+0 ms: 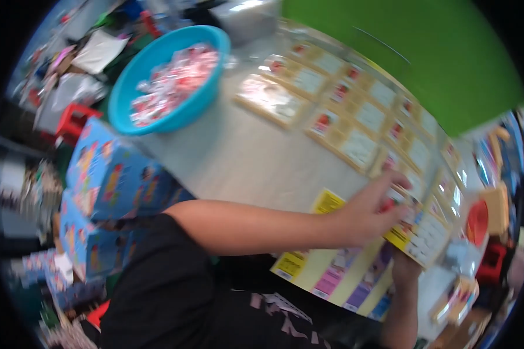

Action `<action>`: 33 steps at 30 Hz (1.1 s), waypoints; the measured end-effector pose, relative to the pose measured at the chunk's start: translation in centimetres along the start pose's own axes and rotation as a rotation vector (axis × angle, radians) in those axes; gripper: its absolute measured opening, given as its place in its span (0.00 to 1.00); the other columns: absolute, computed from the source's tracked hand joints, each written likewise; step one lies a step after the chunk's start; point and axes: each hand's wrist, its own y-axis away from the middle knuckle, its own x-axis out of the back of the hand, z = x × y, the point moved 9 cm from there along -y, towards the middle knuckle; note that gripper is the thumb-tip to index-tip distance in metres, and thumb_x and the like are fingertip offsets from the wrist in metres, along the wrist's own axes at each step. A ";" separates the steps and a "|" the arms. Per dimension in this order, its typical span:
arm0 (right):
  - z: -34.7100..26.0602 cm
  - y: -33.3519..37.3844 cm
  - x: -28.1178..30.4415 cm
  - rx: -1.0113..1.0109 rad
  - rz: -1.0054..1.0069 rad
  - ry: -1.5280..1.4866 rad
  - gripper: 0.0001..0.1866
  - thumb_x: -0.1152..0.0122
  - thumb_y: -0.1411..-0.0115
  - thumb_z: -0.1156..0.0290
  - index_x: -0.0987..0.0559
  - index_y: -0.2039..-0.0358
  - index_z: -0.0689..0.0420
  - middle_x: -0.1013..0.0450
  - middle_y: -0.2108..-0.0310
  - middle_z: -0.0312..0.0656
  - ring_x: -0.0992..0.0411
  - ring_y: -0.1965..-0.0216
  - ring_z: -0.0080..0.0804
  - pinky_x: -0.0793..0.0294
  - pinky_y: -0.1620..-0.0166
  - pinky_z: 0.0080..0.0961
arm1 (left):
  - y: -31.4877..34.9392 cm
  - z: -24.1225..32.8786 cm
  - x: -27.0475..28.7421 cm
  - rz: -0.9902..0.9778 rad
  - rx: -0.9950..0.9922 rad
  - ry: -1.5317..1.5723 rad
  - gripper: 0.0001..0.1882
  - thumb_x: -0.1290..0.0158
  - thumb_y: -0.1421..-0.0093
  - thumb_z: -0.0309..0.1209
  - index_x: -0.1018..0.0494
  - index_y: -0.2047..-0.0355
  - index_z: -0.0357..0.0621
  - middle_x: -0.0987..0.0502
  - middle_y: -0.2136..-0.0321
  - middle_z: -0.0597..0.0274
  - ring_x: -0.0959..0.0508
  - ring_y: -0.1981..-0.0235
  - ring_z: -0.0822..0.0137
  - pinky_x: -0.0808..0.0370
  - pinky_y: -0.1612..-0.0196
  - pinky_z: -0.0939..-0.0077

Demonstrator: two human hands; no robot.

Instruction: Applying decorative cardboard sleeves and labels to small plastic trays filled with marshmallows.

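A shallow pale-wood tray point(427, 238) with a yellow printed strip and white pieces sits tilted at the right. My left hand point(372, 209) reaches across to its upper left end, with fingers curled and the thumb at a small red patch. Whether that red is a loose piece or print on the tray cannot be told through the blur. Below the tray, my right hand point(406, 269) supports its lower edge, its fingers mostly hidden underneath. A printed sheet point(323, 273) with yellow, pink, purple and blue bands lies under my left forearm.
Similar trays point(346, 139) lie in rows over the table point(239, 157). A turquoise basin point(209, 96) of small wrapped red-and-white pieces stands at the back left. Blue printed boxes point(113, 192) are stacked left of the table. A red bowl point(477, 222) shows at the right.
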 end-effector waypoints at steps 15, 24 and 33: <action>-4.1 -1.2 0.6 0.201 -0.005 -0.285 0.25 0.29 0.47 0.74 0.22 0.47 0.55 0.23 0.48 0.40 0.24 0.48 0.36 0.26 0.45 0.31 | 0.0 -0.8 -0.9 -0.086 0.112 -0.021 0.19 0.52 0.31 0.26 0.44 0.43 0.39 0.30 0.55 0.59 0.25 0.53 0.77 0.24 0.52 0.80; -4.1 -2.5 3.4 0.045 0.114 -0.686 0.10 0.35 0.40 0.74 0.21 0.58 0.60 0.22 0.66 0.36 0.24 0.67 0.17 0.23 0.63 0.19 | 1.4 -2.0 -2.5 -0.238 0.235 -0.097 0.19 0.49 0.32 0.28 0.42 0.44 0.43 0.29 0.71 0.70 0.30 0.74 0.84 0.33 0.74 0.86; -4.8 -1.7 13.9 0.072 0.356 -0.556 0.06 0.44 0.34 0.74 0.23 0.59 0.62 0.29 0.73 0.34 0.31 0.73 0.19 0.32 0.68 0.17 | 0.1 -2.7 -0.9 -0.114 0.182 -0.138 0.18 0.46 0.33 0.28 0.39 0.47 0.49 0.31 0.78 0.74 0.34 0.81 0.84 0.34 0.81 0.86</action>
